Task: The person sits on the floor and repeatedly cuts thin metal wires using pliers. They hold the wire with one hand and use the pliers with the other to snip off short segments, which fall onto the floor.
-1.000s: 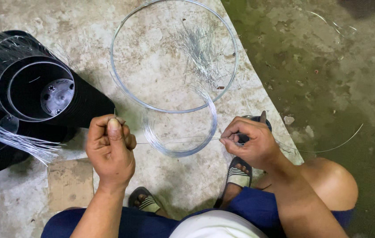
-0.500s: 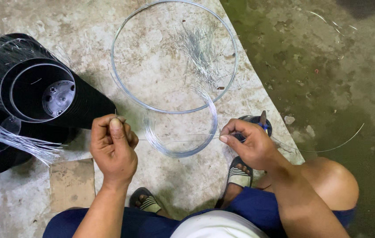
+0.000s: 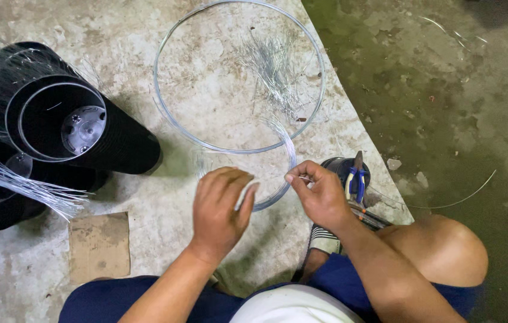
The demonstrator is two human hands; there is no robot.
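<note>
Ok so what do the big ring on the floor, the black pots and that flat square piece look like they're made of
Large ring: thin bare metal wire by the look, silvery with a bright glint, as is the small ring between the left hand and right hand.
Black pots: probably moulded plastic, smooth with a dull sheen.
Flat square: cardboard, matte brown.

We see silvery wire hoops (image 3: 239, 146) and silver wire strands (image 3: 275, 69) on mottled grey concrete (image 3: 146, 36), glossy black pots (image 3: 57, 122), a brown cardboard scrap (image 3: 100, 245), blue-handled pliers (image 3: 355, 178), navy shorts (image 3: 349, 281).
</note>
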